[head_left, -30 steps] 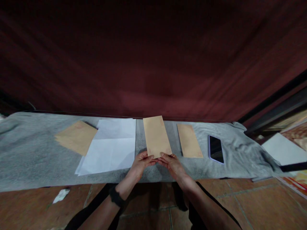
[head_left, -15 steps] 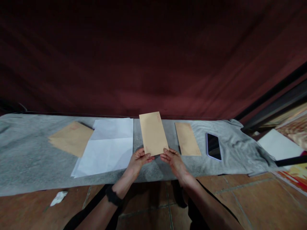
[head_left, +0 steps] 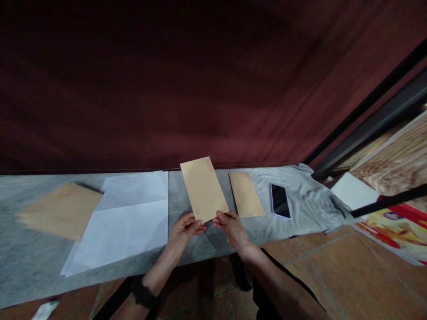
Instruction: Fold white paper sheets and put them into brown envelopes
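Tiled floor [head_left: 350, 266], with a white scrap [head_left: 46, 310] at lower left, borders the cloth-covered table [head_left: 213, 242]. The left hand [head_left: 186, 229], a dark wristband [head_left: 144, 291] on its wrist, and the right hand [head_left: 232, 226] hold a tan envelope [head_left: 203, 189] over the table's middle, fingers clamped on its two near corners. To the left, creased white sheets [head_left: 123, 222] meet a fanned envelope stack [head_left: 62, 209]; to the right lie a second envelope [head_left: 247, 195] and a dark-screened phone [head_left: 280, 201]. A black bar [head_left: 393, 200] crosses before a red-and-yellow printed piece [head_left: 400, 229]; a dark red curtain [head_left: 200, 115] closes the far side. Red boxes mark the held envelope's far right corner; its near-corner print and the printed piece's blue emblem are illegible. The frame cuts off the scrap; whether sheets or stack lie uppermost cannot be told; the curtain's top fades into darkness.
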The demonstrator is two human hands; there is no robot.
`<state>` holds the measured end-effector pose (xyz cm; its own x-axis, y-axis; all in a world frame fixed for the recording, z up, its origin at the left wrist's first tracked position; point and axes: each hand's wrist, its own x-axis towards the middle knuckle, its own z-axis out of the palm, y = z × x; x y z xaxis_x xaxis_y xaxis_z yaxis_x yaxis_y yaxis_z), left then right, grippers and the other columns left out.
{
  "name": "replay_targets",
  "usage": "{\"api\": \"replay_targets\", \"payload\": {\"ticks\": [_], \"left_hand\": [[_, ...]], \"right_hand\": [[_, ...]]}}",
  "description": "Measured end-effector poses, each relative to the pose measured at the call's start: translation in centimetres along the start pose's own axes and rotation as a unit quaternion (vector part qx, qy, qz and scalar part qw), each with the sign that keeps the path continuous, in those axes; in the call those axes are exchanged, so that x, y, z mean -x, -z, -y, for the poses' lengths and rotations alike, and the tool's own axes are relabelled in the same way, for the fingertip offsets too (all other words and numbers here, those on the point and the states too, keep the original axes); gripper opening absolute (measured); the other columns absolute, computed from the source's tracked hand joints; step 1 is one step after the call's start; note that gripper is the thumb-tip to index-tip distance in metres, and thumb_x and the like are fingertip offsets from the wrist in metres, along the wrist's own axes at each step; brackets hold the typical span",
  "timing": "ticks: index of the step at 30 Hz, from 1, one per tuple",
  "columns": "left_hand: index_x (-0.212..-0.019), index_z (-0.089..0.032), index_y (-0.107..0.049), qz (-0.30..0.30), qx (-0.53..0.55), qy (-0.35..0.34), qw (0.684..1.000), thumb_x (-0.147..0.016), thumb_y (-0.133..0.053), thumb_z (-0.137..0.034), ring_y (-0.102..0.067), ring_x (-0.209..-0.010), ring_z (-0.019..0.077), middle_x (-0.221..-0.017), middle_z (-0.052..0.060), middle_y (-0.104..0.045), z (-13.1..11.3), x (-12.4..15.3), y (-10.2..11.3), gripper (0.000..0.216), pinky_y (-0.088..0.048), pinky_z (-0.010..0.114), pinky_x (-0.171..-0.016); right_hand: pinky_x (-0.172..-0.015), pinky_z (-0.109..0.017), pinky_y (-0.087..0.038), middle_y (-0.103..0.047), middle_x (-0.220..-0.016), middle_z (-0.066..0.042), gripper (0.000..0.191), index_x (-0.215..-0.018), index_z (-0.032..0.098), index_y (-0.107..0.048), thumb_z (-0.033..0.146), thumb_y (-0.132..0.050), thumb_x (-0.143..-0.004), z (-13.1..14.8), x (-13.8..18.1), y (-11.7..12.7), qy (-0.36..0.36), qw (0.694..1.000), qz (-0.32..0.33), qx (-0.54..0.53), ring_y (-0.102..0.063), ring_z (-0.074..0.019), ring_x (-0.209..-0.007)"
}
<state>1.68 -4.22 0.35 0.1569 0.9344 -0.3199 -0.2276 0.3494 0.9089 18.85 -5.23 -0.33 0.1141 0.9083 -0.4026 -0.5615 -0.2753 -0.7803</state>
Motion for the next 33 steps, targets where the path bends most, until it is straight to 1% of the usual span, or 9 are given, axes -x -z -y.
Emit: {"api": "replay_targets", "payload": {"ticks": [6, 9, 12, 15, 19, 27, 29, 31, 33], "left_hand": [[-0.093, -0.018, -0.071, -0.003, -0.033, -0.017, 0.999, -0.061, -0.087, -0.051, -0.073, -0.071, 0.0218, -0.078, 0.004, -0.075, -0.2, -0.1, 0.0, 0.049, -0.061, 0.036, -0.072], [-0.092, -0.018, -0.072, -0.006, -0.048, -0.028, 0.998, -0.062, -0.085, -0.051, -0.073, -0.071, 0.022, -0.077, 0.004, -0.074, -0.3, 0.0, 0.2, 0.046, -0.061, 0.036, -0.07], [-0.092, -0.019, -0.072, -0.013, -0.054, -0.03, 0.998, -0.063, -0.083, -0.05, -0.072, -0.071, 0.0213, -0.076, 0.003, -0.074, -0.2, 0.0, 0.5, 0.044, -0.061, 0.035, -0.069], [-0.09, -0.019, -0.072, -0.02, -0.053, -0.032, 0.998, -0.063, -0.083, -0.048, -0.071, -0.071, 0.0205, -0.076, 0.003, -0.073, -0.1, -0.1, 0.8, 0.041, -0.06, 0.034, -0.07], [-0.086, -0.019, -0.073, -0.017, -0.047, -0.029, 0.998, -0.06, -0.084, -0.048, -0.07, -0.068, 0.0199, -0.073, 0.002, -0.072, 0.1, 0.0, 1.3, 0.04, -0.059, 0.034, -0.068], [-0.087, -0.021, -0.073, -0.014, -0.062, -0.036, 0.997, -0.068, -0.079, -0.043, -0.07, -0.069, 0.0215, -0.075, 0.003, -0.072, 0.3, -0.2, 2.1, 0.03, -0.058, 0.034, -0.068], [-0.087, -0.021, -0.072, -0.015, -0.091, -0.054, 0.994, -0.072, -0.075, -0.043, -0.07, -0.068, 0.0221, -0.073, 0.003, -0.071, 0.7, -0.3, 2.3, 0.027, -0.057, 0.034, -0.066], [-0.086, -0.023, -0.071, -0.018, -0.168, -0.103, 0.98, -0.079, -0.068, -0.041, -0.068, -0.068, 0.0223, -0.073, 0.003, -0.069, 1.0, -0.2, 2.4, 0.019, -0.056, 0.034, -0.065], [-0.089, -0.024, -0.071, -0.005, -0.309, -0.184, 0.933, -0.088, -0.059, -0.031, -0.069, -0.079, 0.0225, -0.084, 0.005, -0.071, 1.2, 0.3, 2.3, 0.014, -0.054, 0.034, -0.075]], "right_hand": [[-0.062, -0.028, -0.058, -0.068, -0.061, 0.001, 0.043, -0.064, 0.019, -0.064, 0.049, -0.094, -0.055, 2.1, -0.7, 1.7, 0.078, 0.996, -0.044, 0.019, -0.066, -0.0151, -0.059], [-0.063, -0.028, -0.059, -0.067, -0.062, 0.002, 0.041, -0.067, 0.019, -0.064, 0.045, -0.094, -0.056, 4.0, -1.1, 3.9, 0.115, 0.991, -0.063, 0.014, -0.067, -0.0148, -0.061], [-0.062, -0.027, -0.06, -0.07, -0.064, -0.001, 0.04, -0.07, 0.019, -0.066, 0.043, -0.094, -0.056, 5.8, -1.6, 6.7, 0.116, 0.989, -0.084, 0.03, -0.068, -0.015, -0.059], [-0.067, -0.028, -0.062, -0.07, -0.063, -0.001, 0.041, -0.066, 0.02, -0.061, 0.038, -0.096, -0.053, 6.9, -1.9, 9.2, 0.125, 0.983, -0.133, 0.023, -0.07, -0.0166, -0.06], [-0.067, -0.029, -0.064, -0.07, -0.061, 0.0, 0.044, -0.064, 0.023, -0.056, 0.033, -0.097, -0.05, 7.1, -2.1, 11.3, 0.124, 0.98, -0.152, 0.032, -0.072, -0.0178, -0.061], [-0.065, -0.03, -0.065, -0.073, -0.063, -0.003, 0.036, -0.063, 0.025, -0.055, 0.028, -0.09, -0.056, 5.6, -1.8, 13.0, 0.105, 0.979, -0.168, 0.055, -0.076, -0.0231, -0.065], [-0.066, -0.031, -0.065, -0.073, -0.065, -0.003, 0.034, -0.064, 0.024, -0.055, 0.027, -0.089, -0.056, 5.5, -1.8, 13.4, 0.1, 0.979, -0.169, 0.056, -0.076, -0.0231, -0.066], [-0.068, -0.03, -0.065, -0.074, -0.066, -0.003, 0.032, -0.066, 0.024, -0.056, 0.025, -0.087, -0.058, 5.5, -1.8, 13.6, 0.092, 0.979, -0.171, 0.059, -0.076, -0.0223, -0.067], [-0.07, -0.028, -0.065, -0.074, -0.066, -0.003, 0.031, -0.067, 0.023, -0.057, 0.023, -0.086, -0.059, 5.5, -2.0, 13.9, 0.081, 0.979, -0.174, 0.062, -0.076, -0.0215, -0.068]]}}
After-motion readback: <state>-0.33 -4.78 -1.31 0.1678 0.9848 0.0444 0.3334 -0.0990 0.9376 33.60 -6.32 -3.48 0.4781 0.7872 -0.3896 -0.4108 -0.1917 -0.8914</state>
